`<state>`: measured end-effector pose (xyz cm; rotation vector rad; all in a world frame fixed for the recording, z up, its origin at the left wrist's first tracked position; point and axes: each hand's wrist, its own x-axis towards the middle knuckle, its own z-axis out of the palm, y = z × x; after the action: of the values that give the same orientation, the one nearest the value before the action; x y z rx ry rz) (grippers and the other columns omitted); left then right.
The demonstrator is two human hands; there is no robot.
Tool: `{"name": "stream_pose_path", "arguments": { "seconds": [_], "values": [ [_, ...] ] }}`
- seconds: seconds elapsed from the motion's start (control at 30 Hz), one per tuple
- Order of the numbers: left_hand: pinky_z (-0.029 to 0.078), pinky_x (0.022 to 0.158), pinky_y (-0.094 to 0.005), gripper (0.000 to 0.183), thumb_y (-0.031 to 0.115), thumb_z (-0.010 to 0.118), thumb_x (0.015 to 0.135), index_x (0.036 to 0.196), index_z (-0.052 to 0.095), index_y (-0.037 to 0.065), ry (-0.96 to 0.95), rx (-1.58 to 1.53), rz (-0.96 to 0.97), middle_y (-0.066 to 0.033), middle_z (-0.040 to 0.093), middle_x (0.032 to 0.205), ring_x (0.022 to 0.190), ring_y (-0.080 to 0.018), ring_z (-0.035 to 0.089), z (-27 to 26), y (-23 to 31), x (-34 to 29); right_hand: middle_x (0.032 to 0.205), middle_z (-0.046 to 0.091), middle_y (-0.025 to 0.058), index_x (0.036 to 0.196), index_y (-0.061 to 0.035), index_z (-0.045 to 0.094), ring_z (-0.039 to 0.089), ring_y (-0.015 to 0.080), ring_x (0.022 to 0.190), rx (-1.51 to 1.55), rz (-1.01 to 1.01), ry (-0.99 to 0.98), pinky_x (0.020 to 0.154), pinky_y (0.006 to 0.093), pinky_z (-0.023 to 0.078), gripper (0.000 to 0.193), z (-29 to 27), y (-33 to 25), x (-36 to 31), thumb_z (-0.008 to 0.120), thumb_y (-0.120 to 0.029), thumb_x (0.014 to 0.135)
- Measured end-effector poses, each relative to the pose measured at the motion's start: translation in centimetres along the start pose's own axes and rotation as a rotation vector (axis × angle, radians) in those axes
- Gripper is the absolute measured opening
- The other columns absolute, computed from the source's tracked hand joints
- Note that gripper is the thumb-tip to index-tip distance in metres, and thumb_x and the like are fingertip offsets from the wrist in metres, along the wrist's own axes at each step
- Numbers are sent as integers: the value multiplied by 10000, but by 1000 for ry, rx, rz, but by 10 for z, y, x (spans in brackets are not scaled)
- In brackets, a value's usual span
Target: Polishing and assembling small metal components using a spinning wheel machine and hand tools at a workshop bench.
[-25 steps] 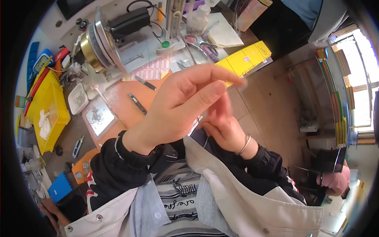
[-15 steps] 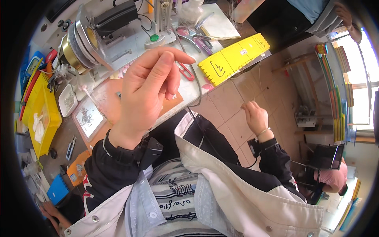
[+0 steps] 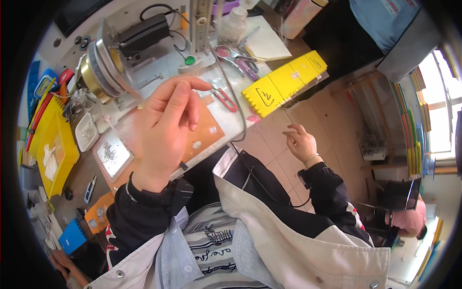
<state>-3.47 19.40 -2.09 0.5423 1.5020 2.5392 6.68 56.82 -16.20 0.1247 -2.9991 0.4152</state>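
My left hand (image 3: 166,127) is raised over the bench's front edge, above an orange work mat (image 3: 206,126). Its thumb presses against the bent index finger; whatever lies between them is too small or hidden to make out. My right hand (image 3: 303,143) hovers lower to the right, above the tiled floor, its fingers loosely bent with tips apart and nothing visible in them. Red-handled snips (image 3: 226,100) lie beyond the mat. A clear-rimmed tray of small metal pieces (image 3: 113,155) sits left of my left hand, beside a white dish (image 3: 87,132).
A machine with a brass-coloured wheel (image 3: 91,79) and a green button (image 3: 189,60) stands at the back. A yellow scalloped-edge strip (image 3: 284,83) overhangs the bench's right end near scissors (image 3: 230,57). A yellow bin (image 3: 58,154) and a utility knife (image 3: 90,189) are at left. Other people are nearby.
My left hand has shifted slightly left and down. My right hand has moved a little left, and its fingers have loosened from a pinch beside fine strands.
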Motion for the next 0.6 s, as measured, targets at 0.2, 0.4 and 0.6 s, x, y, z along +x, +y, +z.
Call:
{"name": "stream_pose_path", "arguments": {
  "seconds": [0.2, 0.4, 0.6],
  "values": [
    [301, 596, -253, 312, 205, 403, 1074, 1062, 614, -24, -29, 63, -11, 18, 406, 639, 588, -76, 346, 3, -2, -2, 1105, 662, 19, 947, -178, 750, 684, 227, 840, -130, 108, 65, 710, 363, 551, 141, 0, 21, -21, 644, -181, 854],
    [289, 586, -245, 298, 204, 427, 1067, 1074, 614, -28, 110, -60, 55, 28, 388, 635, 588, -68, 337, -12, 3, 6, 1112, 658, 5, 1019, -195, 732, 674, 227, 914, -148, 52, 49, 747, 367, 545, 180, -5, 23, -25, 620, -172, 880],
    [285, 582, -237, 302, 206, 449, 1060, 1104, 614, -44, 169, -41, 128, 28, 384, 630, 590, -66, 343, -36, 14, 10, 1217, 624, 20, 1091, -186, 712, 612, 227, 1109, -282, 198, 3, 862, 380, 519, 264, -4, 48, -30, 599, -121, 861]
  ]
}}
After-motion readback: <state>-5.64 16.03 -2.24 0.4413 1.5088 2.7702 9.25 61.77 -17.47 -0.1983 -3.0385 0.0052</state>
